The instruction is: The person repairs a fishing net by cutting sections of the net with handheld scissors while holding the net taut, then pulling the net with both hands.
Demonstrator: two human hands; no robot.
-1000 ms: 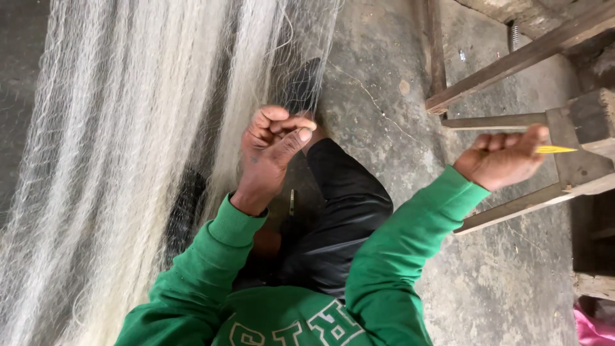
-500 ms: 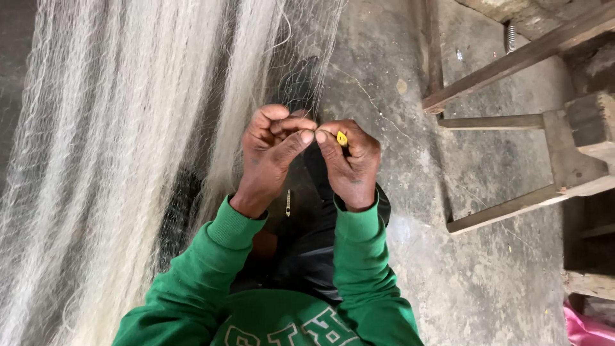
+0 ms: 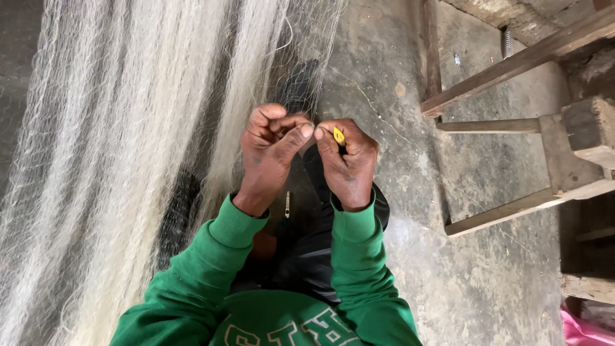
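Floor: grey concrete [image 3: 487, 269], rough and stained, with pale scuffs and a thin crack line.
Furniture: a weathered wooden frame [image 3: 512, 166] at the right, its slats crossing at angles (what piece it is cannot be told).
Corner: a pink scrap [image 3: 586, 330] at the bottom right edge.
Light: soft and even, no hard shadows.

Green sweatshirt with ribbed cuffs and white chest lettering, dark trousers, bare hands [image 3: 307, 154].

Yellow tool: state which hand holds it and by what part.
The right hand pinches the yellow tool between fingertips; only its tip shows. The left hand pinches the white net mesh beside it.
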